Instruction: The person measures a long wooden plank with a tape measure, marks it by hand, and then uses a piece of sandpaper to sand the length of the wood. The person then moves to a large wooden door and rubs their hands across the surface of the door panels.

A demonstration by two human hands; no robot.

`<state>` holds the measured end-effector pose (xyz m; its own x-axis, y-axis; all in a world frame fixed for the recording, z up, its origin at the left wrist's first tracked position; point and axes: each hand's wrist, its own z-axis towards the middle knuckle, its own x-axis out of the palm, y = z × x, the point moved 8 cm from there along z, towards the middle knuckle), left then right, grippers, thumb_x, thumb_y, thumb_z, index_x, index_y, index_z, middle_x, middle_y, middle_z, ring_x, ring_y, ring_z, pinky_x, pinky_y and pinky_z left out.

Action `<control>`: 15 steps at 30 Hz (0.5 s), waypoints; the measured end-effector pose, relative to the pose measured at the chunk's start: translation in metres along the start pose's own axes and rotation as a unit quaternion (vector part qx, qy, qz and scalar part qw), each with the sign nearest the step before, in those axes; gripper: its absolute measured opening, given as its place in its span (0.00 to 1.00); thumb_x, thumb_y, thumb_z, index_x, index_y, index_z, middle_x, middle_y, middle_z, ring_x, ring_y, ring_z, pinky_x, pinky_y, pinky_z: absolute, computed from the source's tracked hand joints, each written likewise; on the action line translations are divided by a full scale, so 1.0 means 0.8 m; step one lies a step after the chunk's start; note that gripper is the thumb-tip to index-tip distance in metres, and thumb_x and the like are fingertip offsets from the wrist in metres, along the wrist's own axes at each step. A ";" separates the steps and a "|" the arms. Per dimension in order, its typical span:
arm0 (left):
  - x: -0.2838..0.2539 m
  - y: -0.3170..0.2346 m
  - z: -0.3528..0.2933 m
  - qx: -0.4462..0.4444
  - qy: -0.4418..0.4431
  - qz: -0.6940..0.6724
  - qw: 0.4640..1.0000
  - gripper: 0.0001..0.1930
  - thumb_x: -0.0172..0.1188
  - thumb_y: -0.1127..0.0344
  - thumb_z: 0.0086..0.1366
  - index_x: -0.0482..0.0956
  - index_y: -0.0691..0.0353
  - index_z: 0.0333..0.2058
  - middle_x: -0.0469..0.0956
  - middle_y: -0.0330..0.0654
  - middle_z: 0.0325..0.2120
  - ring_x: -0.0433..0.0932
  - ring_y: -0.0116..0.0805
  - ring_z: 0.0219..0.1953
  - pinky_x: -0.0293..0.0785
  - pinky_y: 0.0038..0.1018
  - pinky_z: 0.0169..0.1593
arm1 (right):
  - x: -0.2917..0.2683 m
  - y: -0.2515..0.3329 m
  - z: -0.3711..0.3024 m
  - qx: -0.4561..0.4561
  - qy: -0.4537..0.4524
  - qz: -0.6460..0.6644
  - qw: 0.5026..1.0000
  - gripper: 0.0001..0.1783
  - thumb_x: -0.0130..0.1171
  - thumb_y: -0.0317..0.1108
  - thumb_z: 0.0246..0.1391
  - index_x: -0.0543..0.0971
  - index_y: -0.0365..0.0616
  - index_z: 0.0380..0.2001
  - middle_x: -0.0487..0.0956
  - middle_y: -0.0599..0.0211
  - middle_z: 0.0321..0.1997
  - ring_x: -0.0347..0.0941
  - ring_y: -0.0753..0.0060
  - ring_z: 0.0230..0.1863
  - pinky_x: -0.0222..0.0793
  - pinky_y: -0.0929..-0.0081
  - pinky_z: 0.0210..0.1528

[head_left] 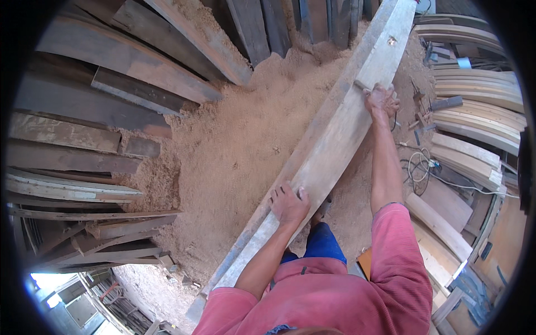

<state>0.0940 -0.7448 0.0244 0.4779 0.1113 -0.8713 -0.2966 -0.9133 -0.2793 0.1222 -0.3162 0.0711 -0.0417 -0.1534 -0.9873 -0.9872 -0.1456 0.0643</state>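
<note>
"Where is the long, flat, pale wooden plank (341, 134)?"

"In front of the person, above a floor deep in loose tan sawdust (234, 139). A rough, browner wooden strip (316, 131) runs along its left side; whether they are one piece I cannot tell."

"Which way does it point?"

"Its long axis runs diagonally, from the person's left side at lower left to the far upper right. A small dark-centred knot (392, 41) marks the face near the far end."

"And the hands?"

"The left hand (290, 206) rests on the nearer half, near its left edge, fingers bent and slightly spread, thumb apart. The right hand (382, 100) is farther along, at the right edge, fingers curled. A short dark-grey bar (360, 84) juts out beside them over the plank; I cannot tell whether they grip it."

"What lies around?"

"Dark, heavy boards (67, 137) on the left, stacked pale boards (474, 120) on the right, and a thin white cable (474, 189) beside those."
</note>
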 end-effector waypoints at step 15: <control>-0.005 0.005 -0.012 0.014 -0.047 -0.035 0.998 0.31 0.56 0.46 0.63 0.74 0.68 0.54 0.76 0.60 0.53 0.71 0.57 0.59 0.63 0.51 0.63 | 0.043 -0.009 -0.154 -0.026 0.019 0.007 0.999 0.31 0.63 0.60 0.55 0.79 0.57 0.57 0.53 0.47 0.77 0.64 0.34 0.66 0.68 0.44 0.63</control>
<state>0.0990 -0.7530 0.0308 0.4194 0.2119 -0.8828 -0.2890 -0.8906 -0.3511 0.1471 -0.4408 0.0546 -0.0490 -0.1927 -0.9800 -0.9772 -0.1935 0.0869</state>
